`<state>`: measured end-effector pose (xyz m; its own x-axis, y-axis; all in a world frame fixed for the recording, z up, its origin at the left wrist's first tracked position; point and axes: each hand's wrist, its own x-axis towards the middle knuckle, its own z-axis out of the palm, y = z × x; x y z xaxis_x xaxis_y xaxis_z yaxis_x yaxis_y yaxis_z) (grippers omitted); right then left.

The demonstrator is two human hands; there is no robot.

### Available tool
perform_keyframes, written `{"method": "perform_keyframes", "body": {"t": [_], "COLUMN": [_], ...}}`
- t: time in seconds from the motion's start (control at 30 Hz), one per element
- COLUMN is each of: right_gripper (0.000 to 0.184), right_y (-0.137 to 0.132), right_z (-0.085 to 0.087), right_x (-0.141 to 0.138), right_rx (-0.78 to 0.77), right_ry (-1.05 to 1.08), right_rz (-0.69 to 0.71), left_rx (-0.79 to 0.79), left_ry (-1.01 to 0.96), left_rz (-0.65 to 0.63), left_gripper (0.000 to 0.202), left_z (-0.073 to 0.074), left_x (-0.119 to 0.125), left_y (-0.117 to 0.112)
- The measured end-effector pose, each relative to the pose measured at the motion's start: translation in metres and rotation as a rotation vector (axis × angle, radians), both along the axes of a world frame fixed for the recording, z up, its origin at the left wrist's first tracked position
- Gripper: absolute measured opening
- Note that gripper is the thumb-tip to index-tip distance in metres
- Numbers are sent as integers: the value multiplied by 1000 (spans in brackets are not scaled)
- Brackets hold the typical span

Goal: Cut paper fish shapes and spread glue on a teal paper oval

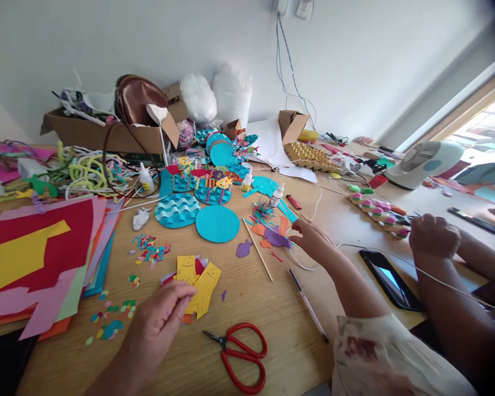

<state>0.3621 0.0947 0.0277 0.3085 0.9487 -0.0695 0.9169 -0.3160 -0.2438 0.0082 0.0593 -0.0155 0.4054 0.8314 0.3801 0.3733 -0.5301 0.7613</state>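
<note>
My left hand (160, 316) is closed, thumb and fingertips pressed together beside the yellow paper cut-outs (208, 283). Whatever it may pinch is too small or hidden to make out. Over the right part of the table, my right hand (313, 239) reaches forward with its fingers apart, close to purple paper scraps (277, 237). A purple paper fish (243, 249) lies to the left of a thin wooden stick (258, 250). Red-handled scissors (243, 352) rest near the front, blades pointing left. A pen (308, 305) lies below my right hand.
Coloured paper sheets (78, 220) are stacked at left. Blue discs (217, 224), glue bottles (277, 195) and confetti cover the middle. A cardboard box (107, 136) stands behind. At right are a phone (390, 278), a white cable and another person's closed hand (433, 236).
</note>
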Motion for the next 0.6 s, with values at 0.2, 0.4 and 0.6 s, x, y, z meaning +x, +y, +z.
{"method": "perform_keyframes", "body": {"t": [0.2, 0.4, 0.6], "right_gripper": [9, 16, 21], "right_y": [-74, -116, -117], "right_z": [23, -22, -33], "right_x": [-89, -133, -143], "right_rx": [-307, -314, -428], "right_ry": [262, 129, 125], "right_rz": [603, 699, 598], "left_rx": [-87, -34, 13], "left_ry": [174, 376, 513], "left_rz": [106, 103, 81], "left_gripper": [16, 22, 39], "left_z": [-2, -12, -25], "left_x": [-10, -14, -10], "left_y": [18, 20, 13]}}
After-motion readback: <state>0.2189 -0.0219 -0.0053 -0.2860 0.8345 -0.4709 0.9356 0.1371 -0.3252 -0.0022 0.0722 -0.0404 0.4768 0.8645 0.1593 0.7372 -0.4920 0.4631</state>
